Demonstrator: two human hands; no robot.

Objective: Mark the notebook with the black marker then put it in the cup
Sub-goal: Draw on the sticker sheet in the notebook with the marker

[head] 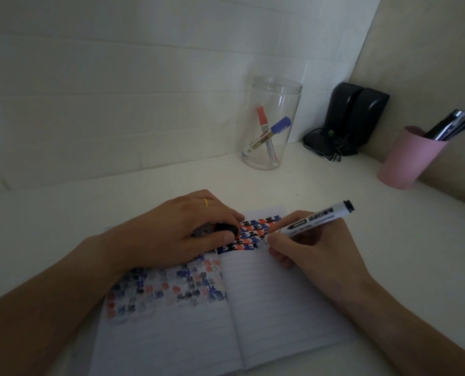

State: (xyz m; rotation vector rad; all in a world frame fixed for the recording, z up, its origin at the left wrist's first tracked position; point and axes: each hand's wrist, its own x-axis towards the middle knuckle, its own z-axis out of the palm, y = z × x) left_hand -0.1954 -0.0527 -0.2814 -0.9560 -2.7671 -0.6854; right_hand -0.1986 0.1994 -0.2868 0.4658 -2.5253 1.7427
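An open lined notebook [274, 299] lies on the white desk, with rows of black, blue and red marks across its upper part. My right hand [315, 245] grips the black marker [315, 219], its tip down on the right page near the marks. My left hand [177, 234] rests on the left page and holds the marker's black cap [227, 228] between thumb and fingers. A clear plastic cup [273, 104] stands at the back, holding a red marker [262, 119] and a blue marker [278, 126].
A pink cup [407, 161] full of dark pens stands at the right by the wall. A pair of black speakers [358, 115] with tangled cable sits in the back corner. White tiled wall runs behind the desk.
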